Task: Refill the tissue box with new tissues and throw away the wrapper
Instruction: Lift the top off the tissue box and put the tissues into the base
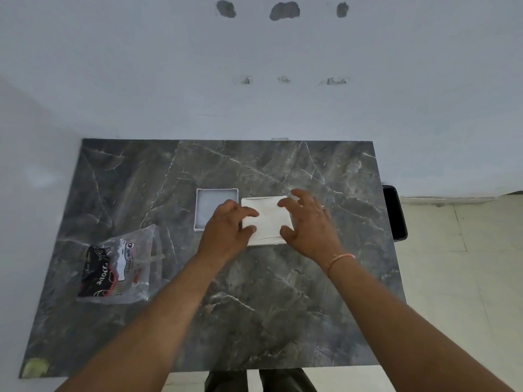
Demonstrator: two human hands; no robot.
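Observation:
A white stack of tissues [267, 219] lies on the dark marble table [254, 306], just right of the table's middle. My left hand [227, 226] grips its left edge, thumb and fingers around it. My right hand [308, 222] holds its right side, fingers spread over the top and thumb at the near corner. Directly left of the stack sits a square white tissue box [216, 198], open on top and looking empty; my left hand covers its near right corner. The clear plastic wrapper [119, 267], printed in black and red, lies flat near the table's left edge.
A white wall with patched holes rises behind the table. A black chair [394, 212] stands against the table's right side, on a pale tiled floor. A bit of yellowish tape [35, 366] marks the near left corner of the table.

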